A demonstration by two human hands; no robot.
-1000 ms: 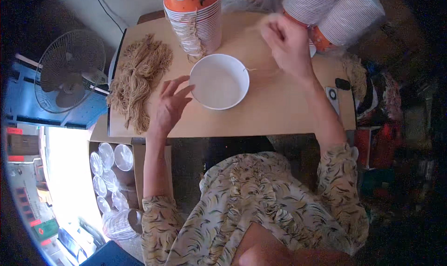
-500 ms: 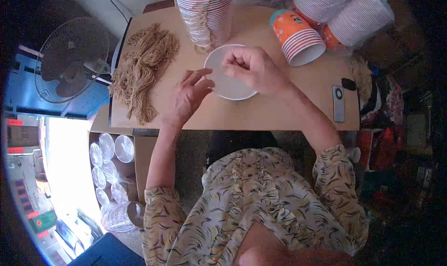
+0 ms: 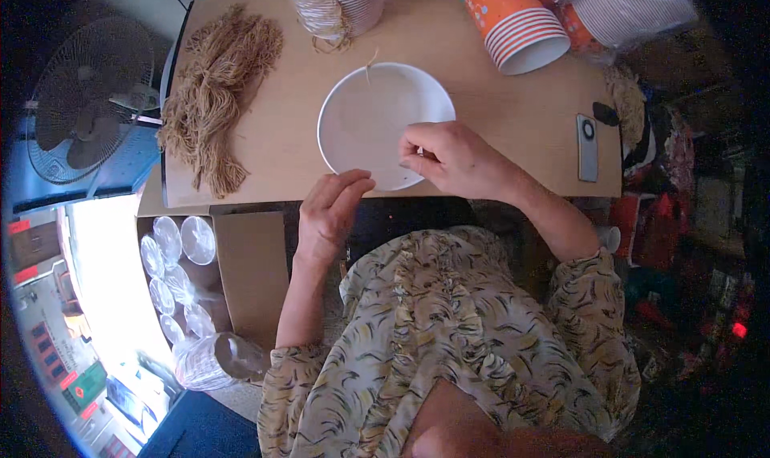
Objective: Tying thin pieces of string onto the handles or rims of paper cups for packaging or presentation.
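A white paper bucket point(image 3: 377, 109) with its round mouth facing up sits near the front edge of the table, and a short piece of tan cord point(image 3: 370, 65) crosses its far rim. My left hand point(image 3: 330, 209) is at the bucket's near left rim, its fingers bent and drawn together; what they hold, if anything, is hidden. Over the near right rim, my right hand point(image 3: 453, 160) has thumb and forefinger pinched, with something too small to name between them. A bundle of tan cords point(image 3: 216, 97) lies on the table at the left.
A stack of paper buckets point(image 3: 341, 5) stands at the back, wound with cord. Orange-and-white buckets point(image 3: 517, 25) lie at the far right beside bagged ones point(image 3: 630, 17). A phone point(image 3: 588, 149) rests at the right edge. Left are a fan point(image 3: 88, 97) and a carton point(image 3: 253, 265) near clear-wrapped cups point(image 3: 198, 240).
The bucket's mouth now shows more fully, with the cord at its far rim in sight. My left hand has come down to the near rim and its fingers have closed together. My right hand still pinches.
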